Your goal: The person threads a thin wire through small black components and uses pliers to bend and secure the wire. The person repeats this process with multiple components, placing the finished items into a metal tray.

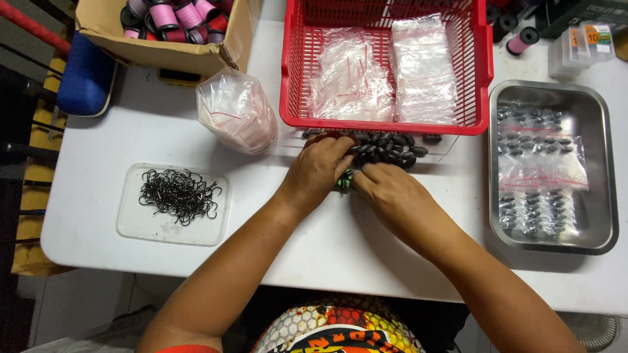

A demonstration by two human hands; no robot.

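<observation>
My left hand (pixel 319 167) and right hand (pixel 387 189) meet at the middle of the white table (pixel 340 242), knuckles up, at the near edge of a pile of dark oval sinkers (pixel 386 145). The sinkers lie on a clear plastic sheet just in front of the red basket (pixel 386 121). My left fingers are curled down over the pile's left end, touching the sinkers. My right fingers are bent and drawn narrow, and between the two hands sits a small green and dark piece (pixel 345 180) that both seem to pinch; my hands cover most of it, so I cannot tell what it is.

The basket holds stacks of small clear bags (pixel 425 72). A full bag of more such bags (pixel 237 111) stands to its left. Farther left, a clear tray (pixel 131 225) carries a heap of black hooks (pixel 178 194). To my right, a steel pan (pixel 605 196) holds filled packets of sinkers. A cardboard box (pixel 163 55) of pink spools sits at the far left corner.
</observation>
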